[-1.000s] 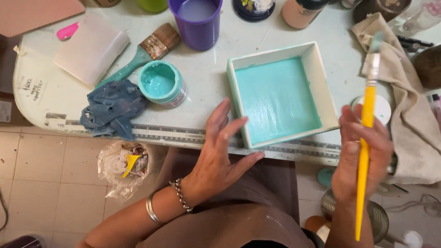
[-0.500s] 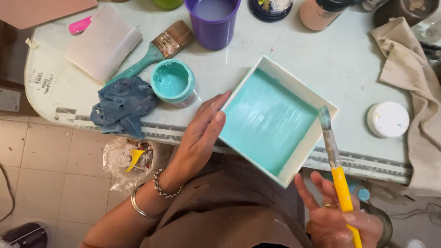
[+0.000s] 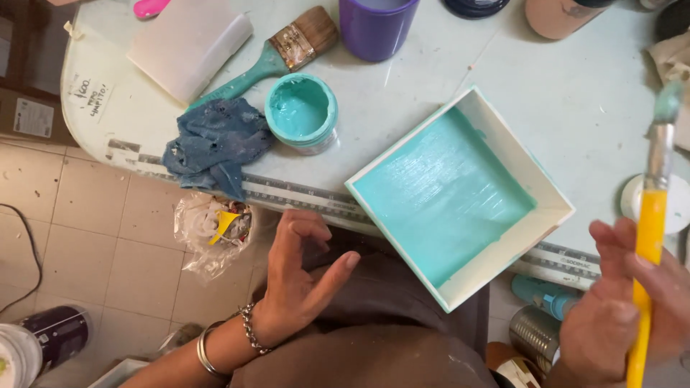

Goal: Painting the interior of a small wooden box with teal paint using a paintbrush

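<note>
A square white tray (image 3: 557, 214) with a turquoise-painted inside sits turned like a diamond, hanging over the table's near edge. My right hand (image 3: 618, 316) at the lower right grips a yellow-handled brush (image 3: 650, 223) with turquoise bristles pointing up, to the right of the tray. My left hand (image 3: 298, 276) hovers below the table edge just left of the tray, fingers loosely apart, holding nothing; bracelets circle its wrist. An open jar of turquoise paint (image 3: 302, 113) stands on the table left of the tray.
A blue rag (image 3: 212, 144), a wide turquoise-handled brush (image 3: 277, 50), a white block (image 3: 188, 44) and a purple cup (image 3: 375, 25) lie on the pale table (image 3: 575, 93). A white lid (image 3: 675, 205) sits at right. A plastic bag (image 3: 212, 230) and cans rest on the tiled floor.
The tray has been turned to a diamond angle and slid over the table edge. My left hand came off the tray and dropped below the edge. The brush swung to the right side.
</note>
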